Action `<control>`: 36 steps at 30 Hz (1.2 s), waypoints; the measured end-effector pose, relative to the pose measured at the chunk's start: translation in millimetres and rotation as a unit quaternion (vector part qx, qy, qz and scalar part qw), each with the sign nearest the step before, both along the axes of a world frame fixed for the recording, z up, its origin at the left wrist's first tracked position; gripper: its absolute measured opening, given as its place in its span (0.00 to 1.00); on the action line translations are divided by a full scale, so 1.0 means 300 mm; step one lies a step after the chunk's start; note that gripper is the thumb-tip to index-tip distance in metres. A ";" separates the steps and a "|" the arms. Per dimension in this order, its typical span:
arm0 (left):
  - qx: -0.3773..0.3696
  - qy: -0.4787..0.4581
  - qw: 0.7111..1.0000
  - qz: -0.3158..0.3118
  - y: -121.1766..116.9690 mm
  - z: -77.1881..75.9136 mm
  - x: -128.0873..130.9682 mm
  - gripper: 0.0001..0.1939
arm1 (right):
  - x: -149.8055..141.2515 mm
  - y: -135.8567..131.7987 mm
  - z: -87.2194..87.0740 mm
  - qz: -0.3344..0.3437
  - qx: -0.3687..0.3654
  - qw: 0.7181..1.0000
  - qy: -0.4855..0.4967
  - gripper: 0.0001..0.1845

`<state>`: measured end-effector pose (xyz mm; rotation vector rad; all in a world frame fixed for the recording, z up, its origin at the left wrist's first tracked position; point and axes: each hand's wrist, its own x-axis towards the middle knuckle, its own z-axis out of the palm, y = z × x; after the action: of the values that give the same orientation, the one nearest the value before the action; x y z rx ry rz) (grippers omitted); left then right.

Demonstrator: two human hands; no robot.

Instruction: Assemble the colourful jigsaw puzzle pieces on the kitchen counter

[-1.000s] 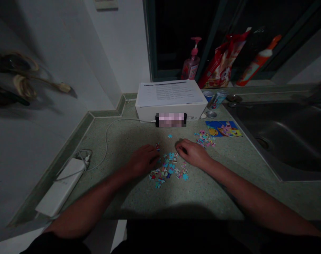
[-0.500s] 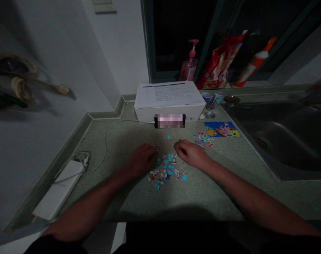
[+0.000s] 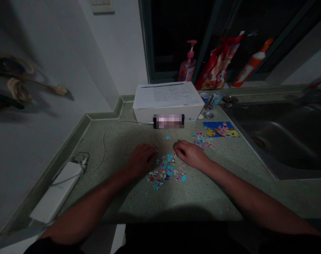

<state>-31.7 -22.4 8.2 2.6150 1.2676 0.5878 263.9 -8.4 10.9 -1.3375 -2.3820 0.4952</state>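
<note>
A heap of small coloured jigsaw pieces (image 3: pixel 167 170) lies on the speckled green counter (image 3: pixel 192 197) between my hands. My left hand (image 3: pixel 141 159) rests at the heap's left edge with its fingers curled, a reddish piece at its fingertips. My right hand (image 3: pixel 190 153) lies at the heap's upper right, fingers bent together on the counter; what they hold, if anything, is hidden. A second small pile of pieces (image 3: pixel 202 139) sits further right, beside a cartoon picture card (image 3: pixel 220 129). One loose blue piece (image 3: pixel 167 137) lies beyond the hands.
A white box with a printed sheet (image 3: pixel 167 100) stands at the back, a phone (image 3: pixel 168 121) against it with a white cable. A power bank (image 3: pixel 55 192) lies at the left edge. A steel sink (image 3: pixel 279 135) is on the right. Bottles and a red bag stand on the window sill.
Both hands stay almost still at the heap. The view has drifted slightly, so everything sits a little further left and lower.
</note>
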 end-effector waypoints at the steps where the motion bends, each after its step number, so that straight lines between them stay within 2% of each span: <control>1: -0.002 -0.004 1.000 0.004 -0.001 0.004 0.000 0.11 | 0.000 0.000 -0.001 0.000 0.002 1.000 0.001 0.09; 7: -0.034 0.027 0.999 0.026 -0.014 0.040 0.005 0.19 | 0.001 0.001 -0.012 0.001 0.005 1.000 0.005 0.09; 13: -0.034 0.043 0.998 0.026 -0.007 0.032 0.012 0.22 | 0.003 0.003 -0.016 0.004 0.009 1.000 0.010 0.10; 29: -0.037 0.049 0.998 0.011 -0.008 0.032 -0.001 0.20 | -0.001 0.001 -0.009 -0.001 0.002 1.000 -0.007 0.09; 36: -0.014 0.040 0.999 0.014 -0.003 0.008 -0.003 0.19 | 0.001 0.002 -0.017 0.001 0.008 1.000 0.002 0.09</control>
<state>-32.5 -23.5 10.5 2.6271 1.3272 0.4712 264.2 -7.9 5.7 -1.3252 -2.3795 0.4796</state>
